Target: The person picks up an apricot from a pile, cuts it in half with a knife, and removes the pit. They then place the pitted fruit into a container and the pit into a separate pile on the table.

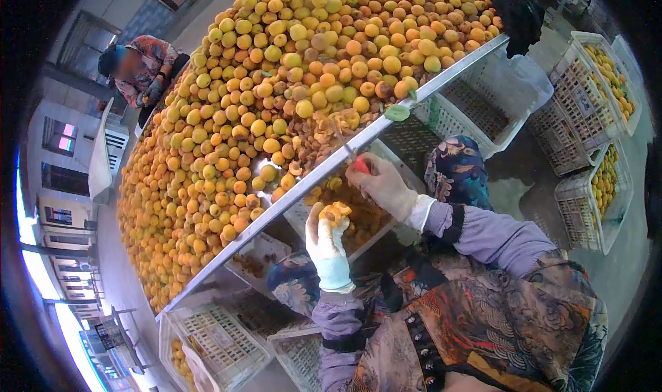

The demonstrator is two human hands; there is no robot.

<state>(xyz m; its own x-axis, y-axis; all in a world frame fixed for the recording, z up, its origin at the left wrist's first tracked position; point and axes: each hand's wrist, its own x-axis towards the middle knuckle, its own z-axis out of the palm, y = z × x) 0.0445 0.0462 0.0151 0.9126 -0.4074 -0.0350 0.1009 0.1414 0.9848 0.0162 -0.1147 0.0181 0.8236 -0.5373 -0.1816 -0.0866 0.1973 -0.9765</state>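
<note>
My left hand (pixel 327 247), in a pale work glove, has its fingers closed around a cut-open apricot (pixel 336 213) just in front of the table's metal edge. Gripped in my gloved right hand (pixel 387 191) is a small knife (pixel 360 164) with a red handle; its thin blade points up over the edge. The two hands are apart, the right one higher and farther right. Beyond them a large heap of apricots (pixel 248 109) covers the table. Browned, cut pieces (pixel 314 144) lie at its near side. Below my hands, more apricot halves (pixel 369 226) fill a crate.
A metal rim (pixel 276 209) runs diagonally between me and the heap. Plastic crates stand at lower left (pixel 217 337), under the table at right (pixel 476 109), and stacked with fruit (pixel 596 95) at far right. Another person (pixel 141 71) works across the heap. A black bag (pixel 514 13) hangs at the corner.
</note>
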